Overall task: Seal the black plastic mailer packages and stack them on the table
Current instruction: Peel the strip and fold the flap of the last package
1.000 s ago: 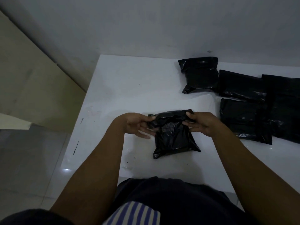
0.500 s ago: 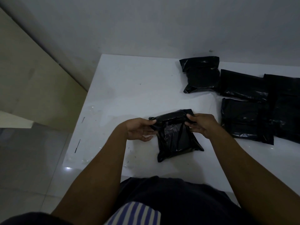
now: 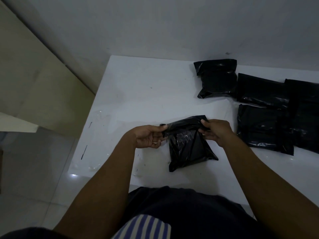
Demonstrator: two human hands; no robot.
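A black plastic mailer (image 3: 187,147) lies on the white table (image 3: 141,94) in front of me, its far end with the flap lifted off the surface. My left hand (image 3: 148,137) pinches the flap's left corner between thumb and fingers. My right hand (image 3: 215,131) pinches the flap's right corner. The mailer's lower end rests on the table. Several other black mailers lie at the right: one at the back (image 3: 216,78), one behind it to the right (image 3: 262,90), one nearer (image 3: 264,126), and one at the frame's edge (image 3: 305,114).
The table's left edge (image 3: 89,128) drops to a pale tiled floor (image 3: 34,169). A grey wall (image 3: 172,28) runs behind the table. Small dark marks dot the tabletop near the left edge. My dark clothing and a striped cloth (image 3: 143,226) fill the bottom.
Both hands have raised and pulled the mailer's flap outward, stretching it flatter. The mailer has shifted slightly to the right on the table.
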